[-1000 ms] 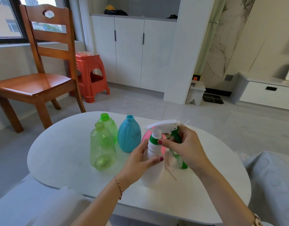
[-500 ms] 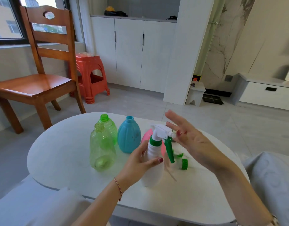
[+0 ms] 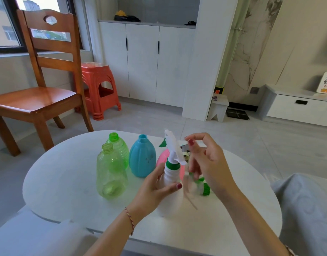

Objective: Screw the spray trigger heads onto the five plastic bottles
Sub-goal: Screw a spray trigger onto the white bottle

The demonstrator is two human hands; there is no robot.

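The white bottle (image 3: 171, 189) stands on the tabletop (image 3: 63, 182) near its front edge, with a white spray trigger head (image 3: 174, 148) and green collar sitting on its neck. Its lower body blends into the pale tabletop and is hard to trace; a pink bottle (image 3: 160, 160) behind it is mostly hidden. The left hand (image 3: 153, 191) wraps the bottle's shoulder, thumb in front, a firm grip. The right hand (image 3: 208, 163) hovers just beside the trigger head, fingers loosely bent and motion-blurred, holding nothing; half a second ago it was spread flat, and the head has since turned its nozzle away. A loose trigger head (image 3: 204, 187) lies partly behind that hand. Two green bottles (image 3: 111, 172) and a blue bottle (image 3: 142, 157) stand uncapped to the left.
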